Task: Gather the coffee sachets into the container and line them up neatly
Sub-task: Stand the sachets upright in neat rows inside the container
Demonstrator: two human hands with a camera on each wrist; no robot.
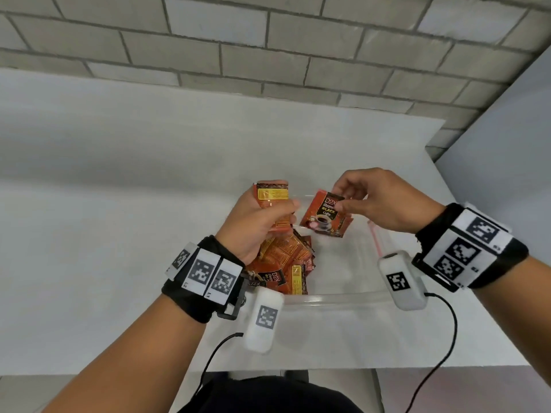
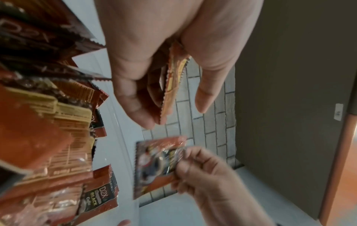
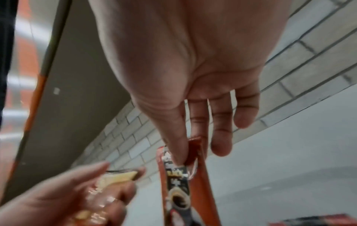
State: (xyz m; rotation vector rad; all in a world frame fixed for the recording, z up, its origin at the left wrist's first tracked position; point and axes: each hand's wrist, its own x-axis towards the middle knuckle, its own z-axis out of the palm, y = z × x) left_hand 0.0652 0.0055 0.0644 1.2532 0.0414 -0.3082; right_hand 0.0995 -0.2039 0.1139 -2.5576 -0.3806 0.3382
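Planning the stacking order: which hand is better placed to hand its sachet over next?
Probably the right hand: it pinches one orange coffee sachet beside the left hand, which grips an orange sachet stack.

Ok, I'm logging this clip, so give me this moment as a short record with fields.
left hand: grips a small stack of sachets, back side showing
right hand: pinches one sachet, front side showing
container: clear, on the white table
loose sachets: jumbled pile in the container's left part, not lined up
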